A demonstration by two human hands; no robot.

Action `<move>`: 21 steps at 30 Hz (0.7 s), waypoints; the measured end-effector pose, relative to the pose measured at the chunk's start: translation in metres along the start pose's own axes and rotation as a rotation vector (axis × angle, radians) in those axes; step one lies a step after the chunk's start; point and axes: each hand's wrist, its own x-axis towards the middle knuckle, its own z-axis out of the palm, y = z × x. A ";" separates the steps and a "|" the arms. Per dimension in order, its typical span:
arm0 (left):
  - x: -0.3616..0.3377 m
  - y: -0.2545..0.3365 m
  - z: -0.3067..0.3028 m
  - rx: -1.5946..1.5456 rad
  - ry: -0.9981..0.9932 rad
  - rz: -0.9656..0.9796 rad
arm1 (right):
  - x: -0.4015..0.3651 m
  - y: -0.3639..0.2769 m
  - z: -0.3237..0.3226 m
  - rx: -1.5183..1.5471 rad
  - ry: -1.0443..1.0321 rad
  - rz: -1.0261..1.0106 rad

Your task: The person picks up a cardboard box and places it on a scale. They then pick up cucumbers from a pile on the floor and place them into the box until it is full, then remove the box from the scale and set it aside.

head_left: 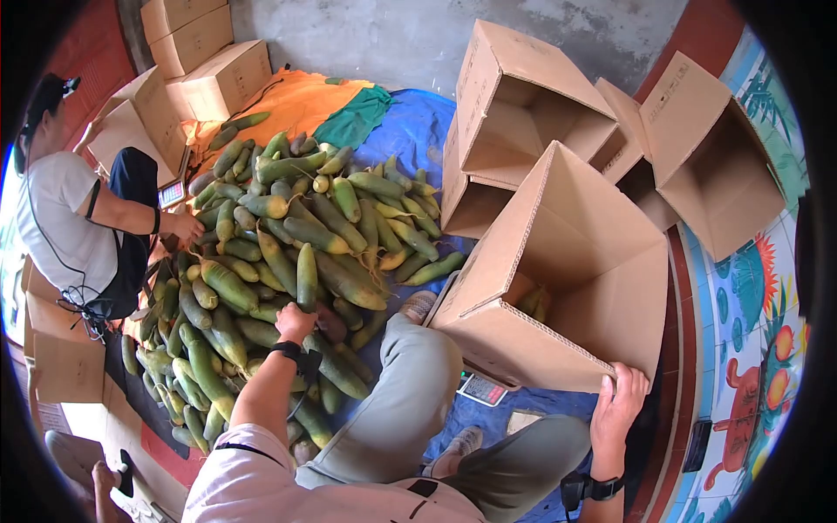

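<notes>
My left hand (296,323) is closed round the lower end of a green radish (307,277), which points upward over the pile. Around it lies a large heap of green radishes (331,209), many with pale or yellowish ends. On my right a tall, open cardboard box (558,336) stands tilted on a scale (481,390). My right hand (621,394) grips the near edge of this box, fingers over the rim. A few radishes (535,302) show inside, partly hidden by the box wall.
Empty open boxes (532,113) are stacked behind, with another box (715,157) at right. A co-worker (74,209) sits at left, one hand on the heap, beside a box on a second scale (172,193). Blue sheeting (410,131) covers the floor. Another person's hand (105,477) shows bottom left.
</notes>
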 end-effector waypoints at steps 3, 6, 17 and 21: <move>-0.001 -0.005 -0.010 -0.390 -0.218 -0.049 | 0.001 0.001 0.001 0.016 0.013 0.005; -0.019 -0.015 -0.022 -1.013 -0.536 -0.103 | 0.000 0.003 0.002 0.034 0.029 0.002; -0.141 0.028 -0.129 -1.255 -0.811 0.320 | 0.002 0.009 -0.003 0.159 0.044 0.016; -0.179 0.048 -0.172 -1.151 -0.869 0.552 | 0.004 -0.006 -0.016 0.330 0.118 0.076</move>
